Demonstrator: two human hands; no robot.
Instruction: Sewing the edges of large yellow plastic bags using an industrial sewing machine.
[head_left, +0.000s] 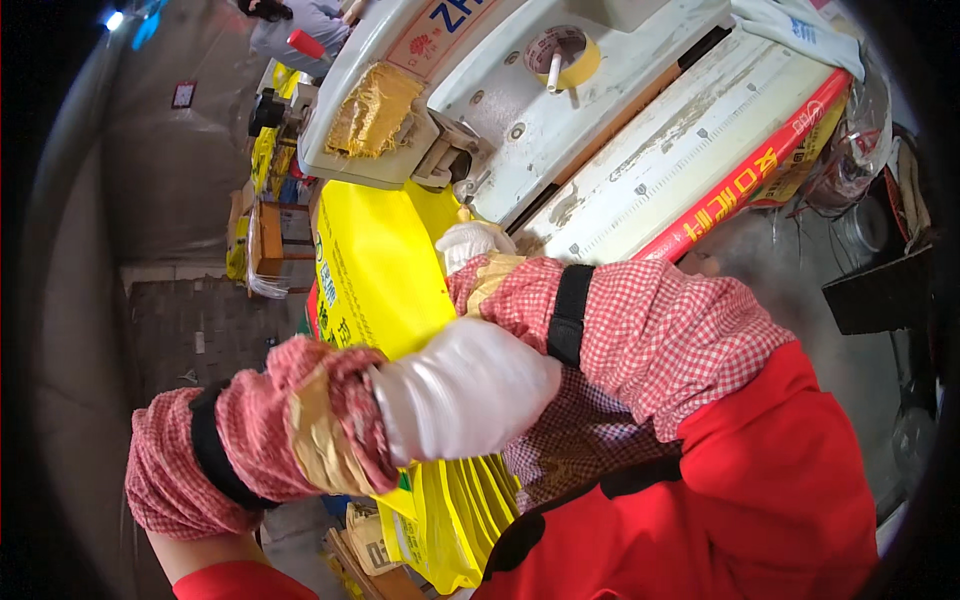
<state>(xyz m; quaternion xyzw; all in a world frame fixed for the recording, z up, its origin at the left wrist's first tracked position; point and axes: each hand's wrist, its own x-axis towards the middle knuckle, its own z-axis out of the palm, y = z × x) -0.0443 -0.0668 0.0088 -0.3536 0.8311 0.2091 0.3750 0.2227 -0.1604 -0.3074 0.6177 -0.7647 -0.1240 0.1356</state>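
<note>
Left hand in white glove, closed on yellow bags at stack's near edge, right hand, grip hidden, on yellow sheet beside white sewing machine.

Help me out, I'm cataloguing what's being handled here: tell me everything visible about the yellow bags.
The yellow bags look like glossy plastic sacks with green print, stacked flat. One broad face runs from under the white machine down toward the person; lower down, many layered edges fan out. The gloved left hand rests closed over the stack in the middle, and the gloved right hand touches it near the machine. What lies underneath is hidden.
</note>
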